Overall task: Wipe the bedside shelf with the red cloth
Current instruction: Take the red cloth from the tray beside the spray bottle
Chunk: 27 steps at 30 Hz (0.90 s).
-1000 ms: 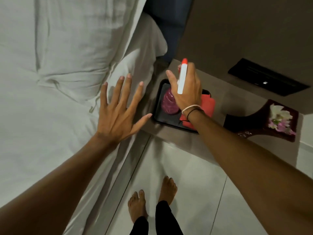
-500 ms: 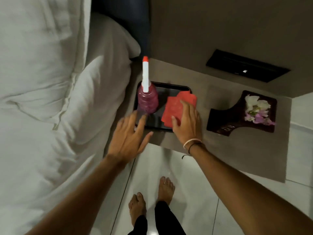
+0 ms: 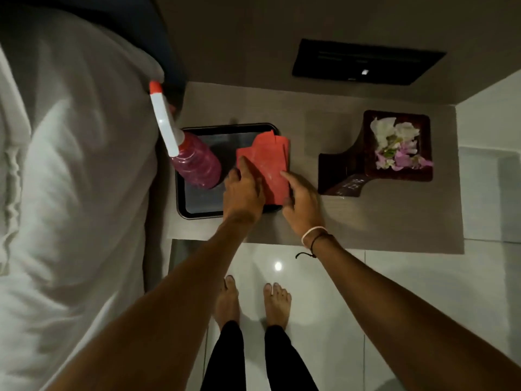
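The red cloth (image 3: 267, 162) lies folded on the right part of a black tray (image 3: 197, 213), which sits on the brown bedside shelf (image 3: 366, 221). My left hand (image 3: 244, 190) is at the cloth's left edge, with its index finger stretched over the fabric and the other fingers curled at the edge. My right hand (image 3: 301, 201) grips the cloth's lower right corner, thumb on top. The cloth's near edge is hidden by both hands.
A spray bottle (image 3: 197, 165) of pink liquid with a white, red-tipped nozzle stands on the tray's left side. A dark wooden dish (image 3: 394, 142) with flower petals sits on the shelf's right. White bedding (image 3: 70, 179) fills the left. A black wall panel (image 3: 366, 62) hangs above.
My right hand set the spray bottle on the tray, then dropped onto the cloth. My left hand came off the bed and reached the cloth's left edge.
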Each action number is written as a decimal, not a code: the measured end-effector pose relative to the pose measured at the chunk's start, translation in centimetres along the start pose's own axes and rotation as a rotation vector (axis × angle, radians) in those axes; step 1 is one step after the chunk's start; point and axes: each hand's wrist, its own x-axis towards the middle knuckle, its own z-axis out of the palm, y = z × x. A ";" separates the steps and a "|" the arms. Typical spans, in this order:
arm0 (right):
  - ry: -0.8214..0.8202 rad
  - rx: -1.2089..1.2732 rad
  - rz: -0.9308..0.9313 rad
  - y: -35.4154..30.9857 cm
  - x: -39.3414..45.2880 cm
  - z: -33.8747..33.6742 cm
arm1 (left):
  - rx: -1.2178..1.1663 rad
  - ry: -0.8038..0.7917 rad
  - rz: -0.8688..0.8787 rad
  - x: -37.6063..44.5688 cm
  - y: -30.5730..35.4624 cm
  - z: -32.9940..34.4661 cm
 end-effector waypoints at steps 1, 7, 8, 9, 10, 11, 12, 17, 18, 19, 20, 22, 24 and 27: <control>0.004 0.130 0.061 -0.3 0.0 0.2 | -0.040 0.033 0.000 0.4 0.1 0.0; 0.236 0.540 0.281 -2.4 0.0 -0.1 | -0.517 0.075 -0.180 1.7 -0.3 -1.7; 0.282 0.631 0.323 -2.6 -0.1 -0.4 | -0.651 0.040 -0.187 1.2 -0.3 -2.0; 0.317 0.744 0.385 -2.7 -0.3 -0.8 | -0.749 -0.005 -0.175 0.6 -0.4 -2.2; 0.330 0.867 0.458 -2.6 -0.9 -1.4 | -0.805 -0.061 -0.155 -0.1 -0.6 -2.3; 0.292 0.985 0.529 -2.3 -1.5 -2.0 | -0.842 -0.121 -0.140 -0.7 -0.8 -2.4; 0.192 1.100 0.586 -1.8 -2.6 -2.5 | -0.861 -0.185 -0.124 -1.4 -1.0 -2.5; -0.246 1.596 0.576 0.9 -8.8 -3.4 | -0.718 -0.490 0.026 -4.1 -0.3 -2.1; -0.260 1.676 0.548 1.3 -9.7 -3.3 | -0.643 -0.528 0.069 -4.5 0.3 -2.1; -0.262 1.746 0.518 1.7 -10.4 -3.2 | -0.562 -0.549 0.119 -4.9 1.0 -2.0; -0.227 1.785 0.494 2.3 -11.4 -3.3 | -0.468 -0.553 0.181 -5.4 2.1 -1.7; -0.124 1.803 0.473 3.3 -12.8 -3.1 | -0.202 -0.440 0.335 -6.4 4.3 -1.7; -0.013 1.830 0.493 4.1 -14.2 -2.6 | 0.075 -0.191 0.515 -7.4 6.7 -2.2; 0.140 1.836 0.573 5.1 -15.7 -2.5 | 0.138 0.168 0.813 -8.5 11.3 -3.4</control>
